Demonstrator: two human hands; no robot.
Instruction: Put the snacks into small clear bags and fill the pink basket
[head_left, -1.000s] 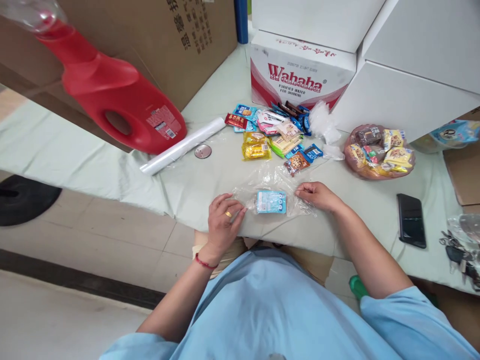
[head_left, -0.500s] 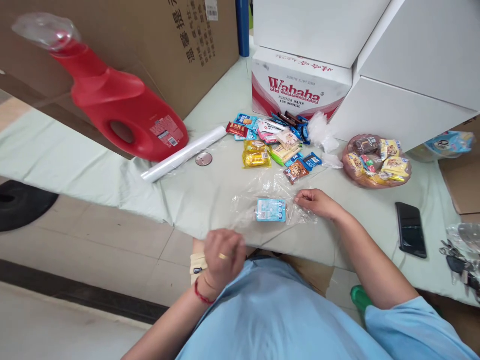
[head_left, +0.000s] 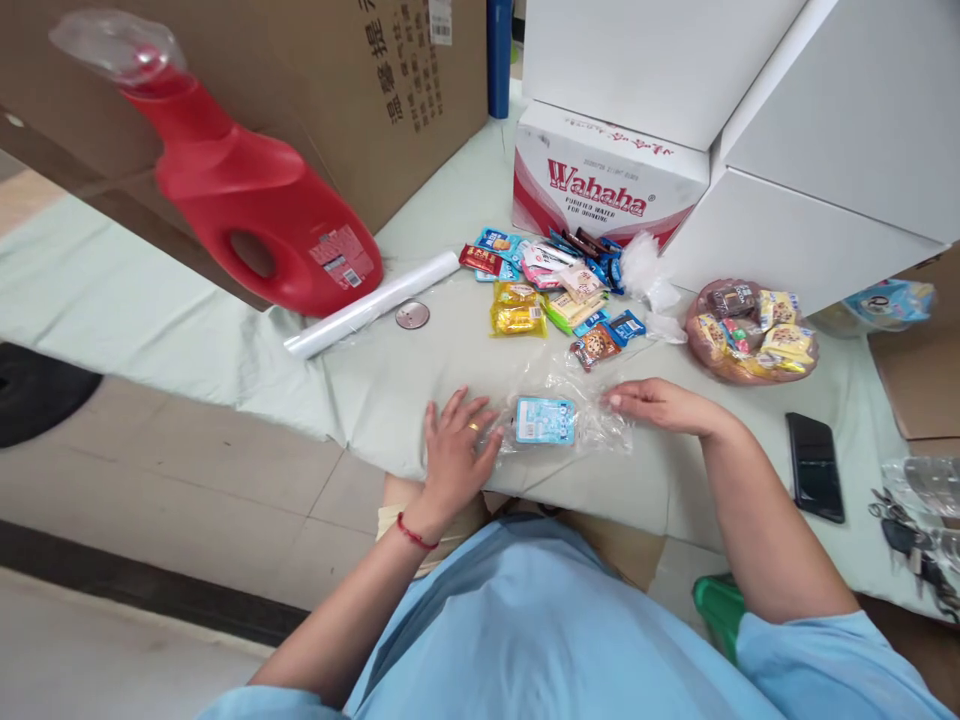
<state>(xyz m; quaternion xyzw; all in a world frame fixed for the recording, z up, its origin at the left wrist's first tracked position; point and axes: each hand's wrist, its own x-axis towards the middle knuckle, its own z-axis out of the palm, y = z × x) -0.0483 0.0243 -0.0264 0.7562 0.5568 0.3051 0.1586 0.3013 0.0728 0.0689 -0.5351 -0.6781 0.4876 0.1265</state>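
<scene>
A small light-blue printed packet with a white label lies flat near the table's front edge. Crumpled clear plastic film spreads around it; I cannot tell whether the film is a sheet or a bag. My left hand, a ring on one finger, rests palm down with fingers spread at the film's left side, its thumb close to the packet. On the opposite side, my right hand has its fingers together, pinching the film's right edge.
Behind lie wrapped snacks, a plastic-film roll and a round metal disc. A red jug and Wahaha box stand farther back. To the right are a snack bowl, phone and keys.
My left hand has moved forward from above the table's front edge onto the film's left side, its fingers now spread. My right hand stays at the film's right edge, its fingers straighter.
</scene>
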